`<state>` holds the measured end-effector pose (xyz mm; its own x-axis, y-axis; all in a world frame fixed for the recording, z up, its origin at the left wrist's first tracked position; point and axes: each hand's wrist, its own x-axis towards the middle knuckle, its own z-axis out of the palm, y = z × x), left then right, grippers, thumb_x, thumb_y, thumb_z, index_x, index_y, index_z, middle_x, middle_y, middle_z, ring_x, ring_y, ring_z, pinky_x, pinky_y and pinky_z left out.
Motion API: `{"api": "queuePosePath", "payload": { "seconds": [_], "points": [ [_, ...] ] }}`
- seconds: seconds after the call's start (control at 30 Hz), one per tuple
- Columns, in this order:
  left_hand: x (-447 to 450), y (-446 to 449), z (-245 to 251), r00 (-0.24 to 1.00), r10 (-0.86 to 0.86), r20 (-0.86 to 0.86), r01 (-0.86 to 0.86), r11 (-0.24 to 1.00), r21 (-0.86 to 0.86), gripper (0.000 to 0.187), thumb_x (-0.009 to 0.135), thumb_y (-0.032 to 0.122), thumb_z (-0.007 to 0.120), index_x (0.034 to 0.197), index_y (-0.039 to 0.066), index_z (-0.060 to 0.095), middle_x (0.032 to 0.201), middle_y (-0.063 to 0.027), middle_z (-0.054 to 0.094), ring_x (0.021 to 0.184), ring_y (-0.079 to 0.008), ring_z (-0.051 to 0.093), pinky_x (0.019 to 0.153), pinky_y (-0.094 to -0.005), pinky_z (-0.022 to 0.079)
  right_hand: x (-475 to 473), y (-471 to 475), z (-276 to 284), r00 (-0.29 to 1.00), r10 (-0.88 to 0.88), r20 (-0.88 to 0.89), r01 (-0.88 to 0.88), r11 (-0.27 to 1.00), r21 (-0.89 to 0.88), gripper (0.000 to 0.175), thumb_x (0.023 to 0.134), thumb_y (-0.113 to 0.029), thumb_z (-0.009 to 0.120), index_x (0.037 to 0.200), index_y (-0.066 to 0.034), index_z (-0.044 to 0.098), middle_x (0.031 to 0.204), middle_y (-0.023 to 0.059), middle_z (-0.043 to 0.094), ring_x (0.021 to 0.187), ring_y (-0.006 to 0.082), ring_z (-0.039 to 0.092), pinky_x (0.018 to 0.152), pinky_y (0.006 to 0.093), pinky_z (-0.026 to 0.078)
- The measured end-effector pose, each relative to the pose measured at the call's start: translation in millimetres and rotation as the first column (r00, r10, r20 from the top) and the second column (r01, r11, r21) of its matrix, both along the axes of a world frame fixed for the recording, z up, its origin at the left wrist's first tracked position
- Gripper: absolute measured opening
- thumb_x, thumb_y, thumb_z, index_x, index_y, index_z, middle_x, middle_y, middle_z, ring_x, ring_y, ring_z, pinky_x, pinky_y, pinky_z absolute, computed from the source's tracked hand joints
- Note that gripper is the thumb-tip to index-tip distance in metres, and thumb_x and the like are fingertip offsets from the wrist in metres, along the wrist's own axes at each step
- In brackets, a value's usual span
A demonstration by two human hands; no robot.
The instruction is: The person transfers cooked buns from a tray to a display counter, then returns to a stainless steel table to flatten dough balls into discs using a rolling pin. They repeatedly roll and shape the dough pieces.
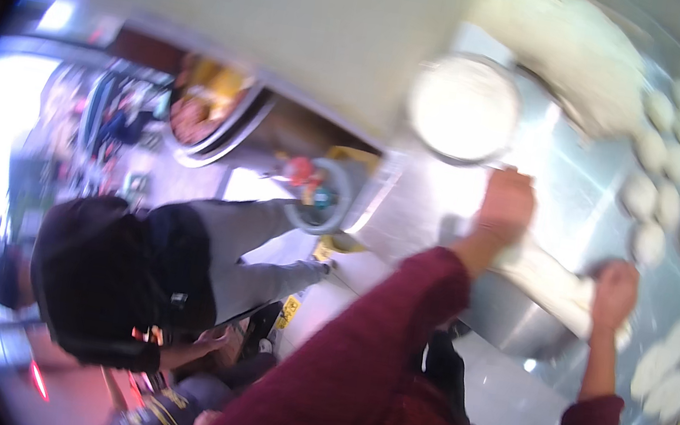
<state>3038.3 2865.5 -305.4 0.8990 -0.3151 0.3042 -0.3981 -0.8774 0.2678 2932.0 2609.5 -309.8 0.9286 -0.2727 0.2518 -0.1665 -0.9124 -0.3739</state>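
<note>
A long roll of pale dough [544,279] lies along the near edge of the steel worktable [585,203]. At its left end is my left hand [508,205], blurred, with the fingers curled over the dough. My right hand [614,294] is closed over the other end, and a little dough shows past it. Just beyond my left hand stands a round container of white flour-like powder [464,109]. A large mass of dough [574,56] rests farther back. Many round dough balls [642,195] sit in rows to the right, and flattened oblong dough pieces [675,371] lie at the lower right.
On the left, a person in a dark top [119,278] and grey trousers bends over close to the table, beside another person's dark-clothed legs. A large steel pot [278,137] and a grey round tub [342,196] stand between that person and the worktable. Pale floor tiles show below.
</note>
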Motion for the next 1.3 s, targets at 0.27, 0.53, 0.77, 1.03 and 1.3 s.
{"api": "queuePosePath", "payload": {
  "seconds": [0.27,0.53,0.77,1.03,1.3],
  "points": [
    [-31,-8,0,0.870,-0.492,-0.005,0.485,0.859,-0.164,0.024,0.082,0.028,0.056,0.075,0.010,0.072,0.086,-0.0104,0.067,0.089,-0.0274,0.060,0.082,-0.0434,0.043,-30,7,42,0.911,0.362,-0.198,-0.344,0.931,0.121,0.027,0.100,-0.017,0.043,0.103,0.0002,0.063,0.101,0.0180,0.063,0.098,0.0353,0.058,0.088,0.0399,0.045],
    [-177,50,-26,0.909,-0.406,0.093,0.409,0.826,-0.388,0.041,0.089,0.024,0.048,0.124,0.009,0.061,0.132,-0.0124,0.057,0.131,-0.0338,0.044,0.117,-0.0570,0.018,-113,46,23,0.932,0.361,-0.043,-0.363,0.929,-0.077,0.044,0.102,-0.034,0.035,0.110,0.0009,0.060,0.100,0.0200,0.062,0.093,0.0407,0.059,0.084,0.0463,0.046],
    [-190,45,-13,0.925,-0.376,0.057,0.369,0.854,-0.366,0.053,0.081,0.029,0.062,0.127,0.005,0.059,0.140,-0.0123,0.051,0.138,-0.0336,0.036,0.119,-0.0571,0.011,-103,0,-26,0.973,0.219,-0.075,-0.230,0.947,-0.222,0.050,0.102,-0.040,0.029,0.105,-0.0005,0.060,0.101,0.0215,0.061,0.095,0.0429,0.058,0.082,0.0491,0.046],
    [-212,30,7,0.953,-0.245,0.176,0.297,0.865,-0.405,0.055,0.085,0.027,0.058,0.131,-0.002,0.052,0.145,-0.0195,0.043,0.142,-0.0356,0.027,0.119,-0.0573,0.005,-61,-33,-51,0.926,0.369,0.083,-0.189,0.641,-0.744,0.020,0.092,-0.020,0.057,0.078,-0.0060,0.060,0.076,0.0113,0.062,0.067,0.0279,0.062,0.056,0.0386,0.052],
    [-285,3,15,0.948,-0.248,0.199,0.308,0.872,-0.380,0.046,0.082,0.015,0.056,0.123,-0.005,0.053,0.138,-0.0239,0.045,0.136,-0.0376,0.034,0.118,-0.0563,0.012,-73,-3,-31,0.957,0.273,-0.095,-0.288,0.924,-0.250,0.051,0.103,-0.036,0.028,0.100,0.0034,0.060,0.102,0.0261,0.060,0.095,0.0463,0.056,0.081,0.0519,0.044]
  ]
}}
